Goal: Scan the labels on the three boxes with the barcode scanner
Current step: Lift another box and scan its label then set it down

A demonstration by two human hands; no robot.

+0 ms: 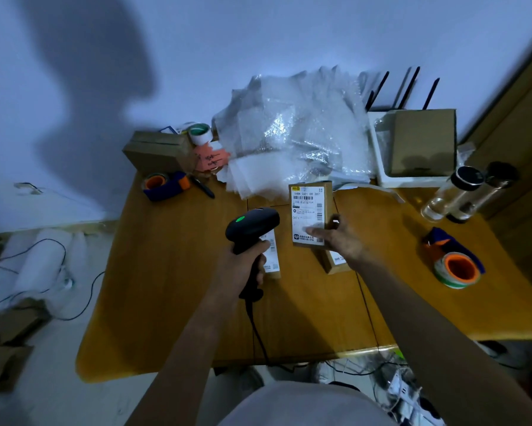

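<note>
Wooden table (172, 272) — left hand (243, 262) grip wraps black scanner (252, 226), right hand (341, 238) pinches white-labelled box (310, 207).

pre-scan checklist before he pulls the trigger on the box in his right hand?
1. Barcode scanner gripped in the left hand: ok.
2. Scanner powered, green light on its top lit: ok.
3. Held box steadied by the right hand, label face up: ok.
4. Label unobstructed: not ok, the fingers lie across its lower part; the upper barcode is clear.
5. Scanner nose aimed at the held label: cannot tell; it sits left of the box, over another labelled box.
6. Third box within reach, under the right hand: ok.
</note>
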